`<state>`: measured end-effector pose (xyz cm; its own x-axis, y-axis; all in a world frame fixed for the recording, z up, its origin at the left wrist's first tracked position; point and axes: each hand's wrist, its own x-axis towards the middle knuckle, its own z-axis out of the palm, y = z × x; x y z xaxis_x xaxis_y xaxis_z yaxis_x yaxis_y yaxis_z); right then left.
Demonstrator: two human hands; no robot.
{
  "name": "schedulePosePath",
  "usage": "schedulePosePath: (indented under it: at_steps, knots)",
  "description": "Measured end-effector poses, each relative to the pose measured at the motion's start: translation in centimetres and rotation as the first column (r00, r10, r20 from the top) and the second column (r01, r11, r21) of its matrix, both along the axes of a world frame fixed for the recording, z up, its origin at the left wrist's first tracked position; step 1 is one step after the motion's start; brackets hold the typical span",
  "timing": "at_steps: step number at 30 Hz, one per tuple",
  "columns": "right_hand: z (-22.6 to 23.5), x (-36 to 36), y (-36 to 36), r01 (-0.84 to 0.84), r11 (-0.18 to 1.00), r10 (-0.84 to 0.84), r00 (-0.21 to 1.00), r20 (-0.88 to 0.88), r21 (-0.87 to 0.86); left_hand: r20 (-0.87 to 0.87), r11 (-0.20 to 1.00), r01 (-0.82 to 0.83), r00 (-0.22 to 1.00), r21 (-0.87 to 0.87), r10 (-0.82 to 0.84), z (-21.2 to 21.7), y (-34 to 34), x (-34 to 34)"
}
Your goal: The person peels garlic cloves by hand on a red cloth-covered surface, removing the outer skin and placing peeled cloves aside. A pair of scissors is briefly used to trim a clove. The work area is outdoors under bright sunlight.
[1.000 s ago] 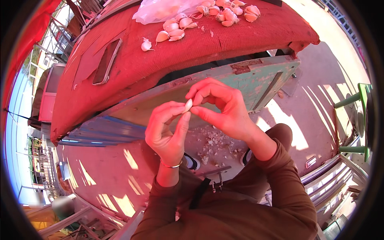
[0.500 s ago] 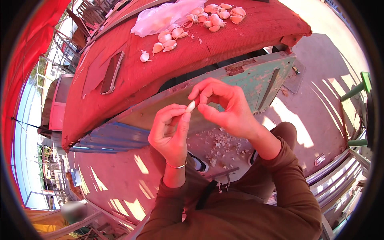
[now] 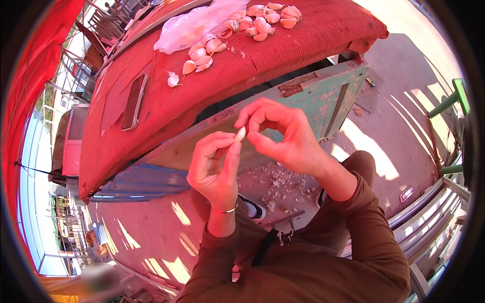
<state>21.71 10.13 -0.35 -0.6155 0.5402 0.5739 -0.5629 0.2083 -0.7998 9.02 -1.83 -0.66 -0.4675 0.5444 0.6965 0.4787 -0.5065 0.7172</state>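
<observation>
A peeled, pale garlic clove [image 3: 240, 134] is pinched between the thumb and fingertips of my left hand [image 3: 214, 161], in front of the red-covered table [image 3: 166, 108]. Close above it hovers my right hand [image 3: 280, 131], fingers curled and thumb apart, with nothing visible between them. Its index fingertip comes right up to the clove's upper end; whether they touch I cannot tell. Unpeeled garlic cloves [image 3: 260, 26] lie heaped on the far part of the table, beside a pinkish plastic bag [image 3: 194, 28]. A small garlic bulb piece [image 3: 173, 79] sits apart, nearer to me.
A phone [image 3: 134, 102] lies on the table's left side. Below the tabletop is a worn green wooden panel [image 3: 328, 101]. Garlic skins [image 3: 280, 184] are scattered on the floor between my feet. Metal bars [image 3: 424, 222] and a green frame [image 3: 458, 98] stand to the right.
My view has shifted slightly, so the table and the garlic sit a little further left in it. Both hands keep almost the same pose, the clove still in the left one.
</observation>
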Motion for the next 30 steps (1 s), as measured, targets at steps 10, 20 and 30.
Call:
schedulePosePath:
  at_steps: [10,20,30]
  knots:
    - [0.6,0.2,1.2,0.227,0.97,-0.231,0.972,0.035,0.084,0.098,0.998,0.059,0.993,0.017,-0.06,1.9,2.0,-1.4]
    - [0.7,-0.8,1.5,0.375,0.849,-0.386,0.921,-0.046,0.373,-0.062,0.996,0.067,0.996,-0.058,-0.07,1.7,3.1,-3.4]
    - [0.0,-2.2,1.4,0.303,0.891,-0.324,0.946,0.007,0.339,-0.131,0.995,0.061,0.989,-0.081,-0.072,0.6,3.1,-4.2]
